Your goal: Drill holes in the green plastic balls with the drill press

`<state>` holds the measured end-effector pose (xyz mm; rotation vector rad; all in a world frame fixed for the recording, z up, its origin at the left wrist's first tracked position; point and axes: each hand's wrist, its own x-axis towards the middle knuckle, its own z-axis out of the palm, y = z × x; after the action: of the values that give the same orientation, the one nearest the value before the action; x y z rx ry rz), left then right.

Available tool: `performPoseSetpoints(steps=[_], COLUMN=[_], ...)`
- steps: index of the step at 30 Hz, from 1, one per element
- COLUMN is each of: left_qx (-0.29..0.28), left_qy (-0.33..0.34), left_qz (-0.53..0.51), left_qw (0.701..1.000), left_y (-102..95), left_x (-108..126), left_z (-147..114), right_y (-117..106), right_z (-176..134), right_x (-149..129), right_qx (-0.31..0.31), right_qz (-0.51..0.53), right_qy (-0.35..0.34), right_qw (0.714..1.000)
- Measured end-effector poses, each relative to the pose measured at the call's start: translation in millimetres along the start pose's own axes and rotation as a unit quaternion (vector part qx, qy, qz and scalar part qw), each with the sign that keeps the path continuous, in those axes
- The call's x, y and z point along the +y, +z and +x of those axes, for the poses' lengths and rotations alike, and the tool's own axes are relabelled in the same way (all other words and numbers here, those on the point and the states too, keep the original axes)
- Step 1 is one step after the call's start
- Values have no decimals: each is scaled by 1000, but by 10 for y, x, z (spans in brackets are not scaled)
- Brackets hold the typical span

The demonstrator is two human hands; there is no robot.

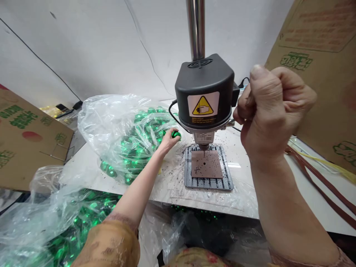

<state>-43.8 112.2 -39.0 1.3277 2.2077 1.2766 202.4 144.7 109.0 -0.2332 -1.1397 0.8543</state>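
My left hand is closed around a shiny green faceted ball, at the right edge of a clear plastic bag full of similar green balls. To the right stands a small bench drill press with a black motor housing. Below its thin bit, a brown square board with a small hole lies on the grooved metal base. My right hand is raised in a fist beside the housing's right side. Whatever its fingers may grip is hidden.
Dark shavings lie around the base on the white table. A second bag of green balls sits below the table's front left edge. Cardboard boxes flank both sides. Brown straps hang at the right.
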Motion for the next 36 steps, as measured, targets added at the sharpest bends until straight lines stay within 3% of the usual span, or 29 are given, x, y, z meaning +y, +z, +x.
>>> performPoseSetpoints(steps=[2, 5, 8, 13, 18, 22, 28, 36], left_qx=[-7, 11, 0, -46, -43, -57, -117, -97], left_qy=[-1, -8, -25, -10, 79, 117, 47, 102], left_qz=[-104, -282, -360, -331, -255, -234, -262, -189], left_qw=[995, 959, 933, 942, 963, 963, 957, 972], left_y=[-52, -91, -9, 302, 485, 557, 648, 599], left_x=[34, 108, 167, 143, 75, 14, -95, -27], left_z=[-218, -538, -788, -1012, -1038, -1026, -1043, -1090], right_y=[-1, -2, -5, -6, -7, -10, -7, 0], right_z=[-1, -2, -3, 0, -2, -14, -27, -37], right_x=[0, -4, -3, 14, 5, -21, -45, -62], right_qx=[1, 3, 3, -3, -7, -8, -7, -10], right_qz=[11, 14, 1, -5, -7, -43, -51, -26], right_qy=[0, 6, 7, 6, 5, 27, 19, 5], right_qw=[1000, 1000, 1000, 1000, 1000, 999, 998, 1000])
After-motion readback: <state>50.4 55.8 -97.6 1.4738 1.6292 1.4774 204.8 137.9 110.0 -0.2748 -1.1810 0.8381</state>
